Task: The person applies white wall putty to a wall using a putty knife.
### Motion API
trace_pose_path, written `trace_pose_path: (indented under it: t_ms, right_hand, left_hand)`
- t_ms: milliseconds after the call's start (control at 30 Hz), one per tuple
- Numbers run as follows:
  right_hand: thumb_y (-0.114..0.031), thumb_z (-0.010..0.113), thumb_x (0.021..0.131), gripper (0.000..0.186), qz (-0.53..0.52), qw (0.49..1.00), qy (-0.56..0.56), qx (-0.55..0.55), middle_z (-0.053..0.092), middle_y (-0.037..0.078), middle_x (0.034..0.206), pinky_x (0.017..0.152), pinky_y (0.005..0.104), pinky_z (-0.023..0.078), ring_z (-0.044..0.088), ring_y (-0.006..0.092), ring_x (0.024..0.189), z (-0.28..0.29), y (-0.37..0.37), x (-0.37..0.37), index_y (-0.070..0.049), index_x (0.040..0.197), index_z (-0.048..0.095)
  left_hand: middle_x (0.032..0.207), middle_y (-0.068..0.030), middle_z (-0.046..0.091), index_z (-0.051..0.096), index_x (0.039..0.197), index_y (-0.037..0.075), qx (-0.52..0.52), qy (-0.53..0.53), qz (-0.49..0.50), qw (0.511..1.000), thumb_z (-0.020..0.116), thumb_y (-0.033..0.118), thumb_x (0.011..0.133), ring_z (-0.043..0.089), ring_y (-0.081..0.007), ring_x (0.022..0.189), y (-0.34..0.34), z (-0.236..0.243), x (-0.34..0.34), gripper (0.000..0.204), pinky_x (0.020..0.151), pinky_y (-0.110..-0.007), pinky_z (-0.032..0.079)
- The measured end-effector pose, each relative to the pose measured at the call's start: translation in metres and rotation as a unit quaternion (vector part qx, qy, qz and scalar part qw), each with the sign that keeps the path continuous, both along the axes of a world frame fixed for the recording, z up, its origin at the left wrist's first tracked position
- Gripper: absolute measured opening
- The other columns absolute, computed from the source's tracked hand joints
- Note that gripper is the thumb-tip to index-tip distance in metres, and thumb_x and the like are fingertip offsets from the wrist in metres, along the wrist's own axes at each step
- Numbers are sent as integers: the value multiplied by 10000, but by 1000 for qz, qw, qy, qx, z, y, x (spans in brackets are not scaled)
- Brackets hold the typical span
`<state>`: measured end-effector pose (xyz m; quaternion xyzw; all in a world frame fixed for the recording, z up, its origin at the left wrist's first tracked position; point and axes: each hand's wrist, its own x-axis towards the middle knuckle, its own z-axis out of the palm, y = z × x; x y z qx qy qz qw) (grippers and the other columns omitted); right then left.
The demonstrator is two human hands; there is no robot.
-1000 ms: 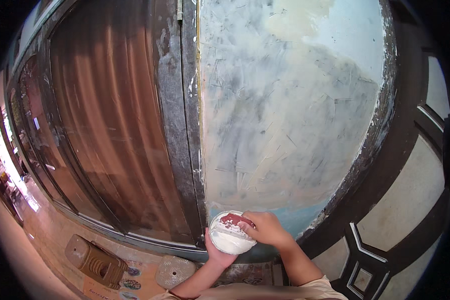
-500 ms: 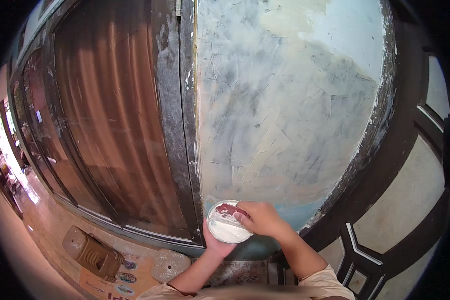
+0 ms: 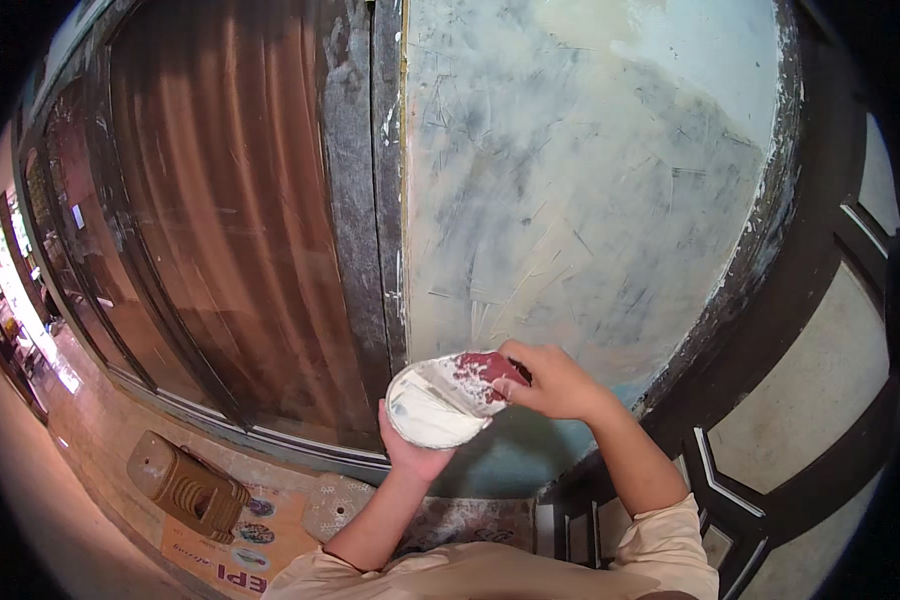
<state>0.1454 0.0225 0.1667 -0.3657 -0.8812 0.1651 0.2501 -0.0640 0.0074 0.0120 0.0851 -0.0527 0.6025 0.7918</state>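
Observation:
My left hand [image 3: 417,456] is wrapped under and around the side of a round, shallow tub [image 3: 448,443]. White putty [image 3: 418,418] lies in the tub. Between the fingers of my right hand [image 3: 555,382] is a wide putty knife [image 3: 488,371] with a dark red top, smeared with white. Its blade dips into the putty and crosses the tub near the right rim. Just beyond both hands rises the wall [image 3: 570,220], patchy with white, grey and cream filler, bluish at its lower end.
Left of the wall stands a dark wooden frame [image 3: 355,190] beside glass with a brown curtain [image 3: 230,220] behind it. A brown plastic stool [image 3: 185,495] and a printed cardboard sheet [image 3: 195,545] are on the floor. Dark panelled woodwork [image 3: 785,400] borders the right.
Both hands and the tub have risen in the view, the tub slightly leftward. The putty knife now stands more upright, its red part lifted and farther right.

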Motion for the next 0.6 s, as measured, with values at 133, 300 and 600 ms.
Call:
trace_pose_path:
  t_ms: [133,300,600]
  right_hand:
    - [-218,673,939,257,-62,997,39,0,631,171,800,678,372,497,613,291,696,10,2,1,-24,1050,545]
    - [-200,626,989,218,-61,968,243,-19,658,64,827,675,311,500,611,124,737,32,33,3,-16,1080,554]
    - [-242,620,988,290,-206,938,190,204,708,185,866,725,393,527,693,282,753,143,99,-30,7,1135,603]
  left_hand:
    - [1623,-151,319,341,1567,146,13,-14,8,1000,431,674,916,311,-465,1465,9,14,-12,844,1139,-769,217]
    - [1615,-113,343,368,1557,192,38,20,-8,999,336,718,925,325,-431,1467,23,37,-18,823,1138,-751,246]
    - [1605,-137,353,386,1545,176,0,14,-36,999,364,676,947,350,-458,1440,30,34,-31,780,1099,-802,237]
